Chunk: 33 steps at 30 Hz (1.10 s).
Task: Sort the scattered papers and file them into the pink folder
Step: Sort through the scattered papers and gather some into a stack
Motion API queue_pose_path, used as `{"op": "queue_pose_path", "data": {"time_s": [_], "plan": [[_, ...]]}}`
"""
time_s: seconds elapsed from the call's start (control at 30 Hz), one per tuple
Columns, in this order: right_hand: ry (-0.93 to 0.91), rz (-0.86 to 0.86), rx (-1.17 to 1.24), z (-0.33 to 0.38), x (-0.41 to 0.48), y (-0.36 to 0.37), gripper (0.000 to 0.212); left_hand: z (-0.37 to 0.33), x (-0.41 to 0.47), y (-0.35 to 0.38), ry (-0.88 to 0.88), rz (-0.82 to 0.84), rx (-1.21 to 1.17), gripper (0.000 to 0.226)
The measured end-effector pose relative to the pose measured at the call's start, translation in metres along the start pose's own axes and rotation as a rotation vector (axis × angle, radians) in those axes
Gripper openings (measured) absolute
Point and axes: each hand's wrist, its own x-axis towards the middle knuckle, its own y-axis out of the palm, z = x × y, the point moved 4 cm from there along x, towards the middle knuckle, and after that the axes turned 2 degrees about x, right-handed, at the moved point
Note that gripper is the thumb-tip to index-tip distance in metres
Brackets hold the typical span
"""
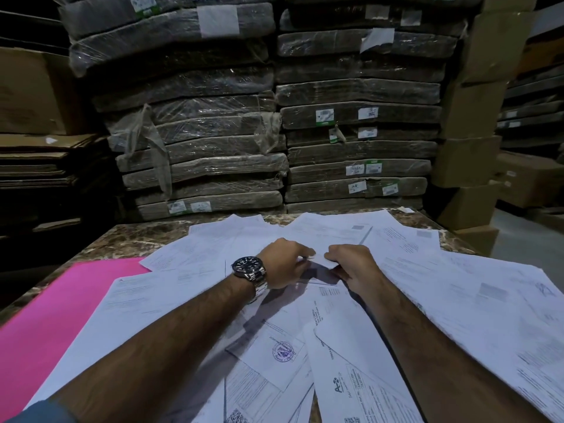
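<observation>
Here, scattered papers [476, 303] overlap the flat pink folder [45, 319].

I can read only a large "A" on the sheet [338, 389] just right of the purple round stamp [284, 352]; the stamp's lettering and all other print are blurred.

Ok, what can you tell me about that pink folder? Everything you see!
The pink folder is bright pink, plain and flat, maybe thin card. It lies on the left of the brown marbled table, slanted, its left part cut off by the picture. White papers overlap its right edge. I cannot tell whether anything is inside.
</observation>
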Motion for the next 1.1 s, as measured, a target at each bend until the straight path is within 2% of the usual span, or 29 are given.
{"op": "queue_pose_path", "data": {"time_s": [0.1,0.27,0.3,0.37,0.43,0.5,0.57,0.67,0.77,0.9,1.1], "plan": [[-0.034,0.074,0.066,0.005,-0.005,-0.006,0.039,0.029,-0.007,-0.008,-0.192,-0.040,-0.082,0.046],[-0.090,0.162,0.181,0.013,-0.016,-0.015,0.037,0.073,-0.021,-0.028,-0.438,-0.115,-0.271,0.051],[-0.092,0.177,0.179,0.014,-0.018,-0.016,0.037,0.081,-0.025,-0.030,-0.499,-0.137,-0.414,0.046],[-0.088,0.216,0.164,0.013,-0.021,-0.018,0.038,0.089,-0.034,-0.032,-0.628,-0.172,-0.853,0.039],[-0.099,0.262,0.172,0.012,-0.024,-0.018,0.038,0.091,-0.042,-0.036,-0.684,-0.166,-1.214,0.033],[-0.111,0.304,0.146,0.013,-0.029,-0.016,0.041,0.092,-0.049,-0.039,-0.698,-0.153,-1.388,0.020],[-0.107,0.357,0.111,0.014,-0.036,-0.012,0.042,0.097,-0.057,-0.041,-0.735,-0.165,-1.474,0.018],[-0.112,0.448,0.048,0.019,-0.051,-0.003,0.041,0.100,-0.072,-0.041,-0.747,-0.092,-1.456,0.026],[-0.115,0.522,0.021,0.018,-0.059,0.009,0.045,0.101,-0.090,-0.041,-0.783,0.006,-1.343,0.021],[-0.136,0.584,-0.012,0.017,-0.067,0.028,0.044,0.117,-0.108,-0.050,-0.716,-0.072,-1.064,0.019],[-0.241,0.630,-0.215,0.008,-0.085,0.069,0.033,0.136,-0.168,-0.061,-0.748,-0.095,-0.960,0.026]]}}
